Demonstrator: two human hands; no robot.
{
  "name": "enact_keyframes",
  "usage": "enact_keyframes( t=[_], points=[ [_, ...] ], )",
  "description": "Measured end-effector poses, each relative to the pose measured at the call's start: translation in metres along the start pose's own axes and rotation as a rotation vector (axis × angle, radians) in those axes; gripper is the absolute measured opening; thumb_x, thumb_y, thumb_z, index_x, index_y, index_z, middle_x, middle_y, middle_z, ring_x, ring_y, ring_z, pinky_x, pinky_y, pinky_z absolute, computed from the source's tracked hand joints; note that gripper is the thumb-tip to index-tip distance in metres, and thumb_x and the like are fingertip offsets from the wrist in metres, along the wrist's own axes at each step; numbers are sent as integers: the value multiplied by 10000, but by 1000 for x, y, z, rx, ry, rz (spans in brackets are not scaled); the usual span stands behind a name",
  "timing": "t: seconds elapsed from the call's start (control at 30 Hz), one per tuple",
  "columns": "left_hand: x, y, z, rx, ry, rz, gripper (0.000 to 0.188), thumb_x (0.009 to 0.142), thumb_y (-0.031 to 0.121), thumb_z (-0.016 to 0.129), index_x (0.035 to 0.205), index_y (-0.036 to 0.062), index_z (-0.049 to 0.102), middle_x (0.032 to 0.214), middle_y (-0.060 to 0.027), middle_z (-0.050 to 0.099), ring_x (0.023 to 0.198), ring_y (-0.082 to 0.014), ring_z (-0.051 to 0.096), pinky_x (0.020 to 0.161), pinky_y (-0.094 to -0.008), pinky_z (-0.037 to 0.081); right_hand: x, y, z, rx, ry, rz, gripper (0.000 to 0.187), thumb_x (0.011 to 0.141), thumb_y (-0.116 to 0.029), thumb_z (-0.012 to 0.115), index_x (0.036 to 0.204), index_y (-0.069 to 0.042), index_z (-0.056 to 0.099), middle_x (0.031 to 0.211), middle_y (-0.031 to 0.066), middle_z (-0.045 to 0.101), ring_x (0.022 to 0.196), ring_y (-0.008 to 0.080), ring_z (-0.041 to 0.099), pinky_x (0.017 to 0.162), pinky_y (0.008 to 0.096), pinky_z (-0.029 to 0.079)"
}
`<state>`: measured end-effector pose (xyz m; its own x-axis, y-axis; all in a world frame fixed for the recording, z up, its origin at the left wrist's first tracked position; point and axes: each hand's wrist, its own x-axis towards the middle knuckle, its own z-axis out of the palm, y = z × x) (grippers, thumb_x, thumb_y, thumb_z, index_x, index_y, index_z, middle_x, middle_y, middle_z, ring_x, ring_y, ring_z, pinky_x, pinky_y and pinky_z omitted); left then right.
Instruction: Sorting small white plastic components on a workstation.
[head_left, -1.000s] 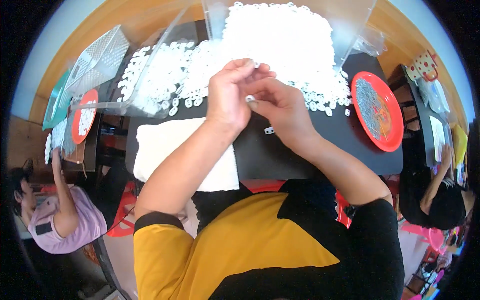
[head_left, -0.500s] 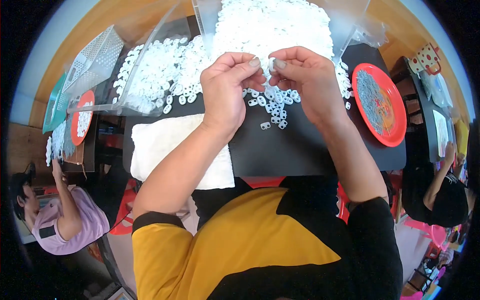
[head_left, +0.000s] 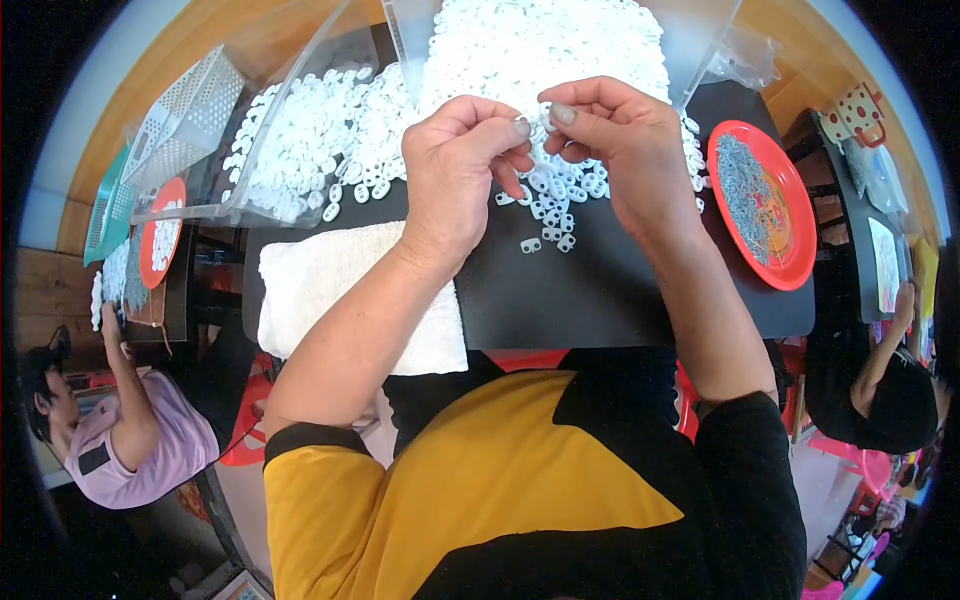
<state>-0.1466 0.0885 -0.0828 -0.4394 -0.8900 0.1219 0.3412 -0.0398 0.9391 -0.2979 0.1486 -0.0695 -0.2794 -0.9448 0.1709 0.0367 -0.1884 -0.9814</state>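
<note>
Over the far part of the black table, my left hand (head_left: 455,165) and my right hand (head_left: 630,150) are held close together, thumbs and forefingers pinched. A small white plastic piece (head_left: 545,117) shows at the right fingertips. What the left fingertips pinch is too small to tell against the white background. Just beneath my hands lies a loose cluster of small white oval pieces with two holes each (head_left: 552,212). Behind them a large heap of the same white pieces (head_left: 545,50) fills a clear plastic bin.
Another heap of white pieces (head_left: 300,140) lies left, by a clear panel. A folded white cloth (head_left: 320,290) rests under my left forearm. At right stands a red plate (head_left: 798,240) of thin grey pieces. People sit left (head_left: 140,430) and right (head_left: 890,390) at other tables.
My right hand has risen slightly, its thumb now more bent over the fingertips. My left hand's fingertips have shifted slightly to the right. The loose pieces have not visibly moved.
</note>
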Motion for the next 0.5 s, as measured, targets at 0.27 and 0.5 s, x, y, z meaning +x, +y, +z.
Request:
enact_keyframes(
  t=[0.27,0.5],
  points=[
    [-1,3,0,74,17,-6,83,792,48,623,794,-35,629,661,-78,613,531,-100,564,420,-218,440,-1,1,2,-95,-16,-116,177,884,-90,639,1026,4,691,812,26,665,737,77,603,677,205,458],
    [-1,4,0,108,29,-9,80,795,52,621,783,-27,626,637,-72,601,506,-97,547,414,-220,436,-1,1,1,-133,-13,-131,168,884,-71,640,1022,9,692,799,22,659,734,74,598,682,205,461]
  ],
)
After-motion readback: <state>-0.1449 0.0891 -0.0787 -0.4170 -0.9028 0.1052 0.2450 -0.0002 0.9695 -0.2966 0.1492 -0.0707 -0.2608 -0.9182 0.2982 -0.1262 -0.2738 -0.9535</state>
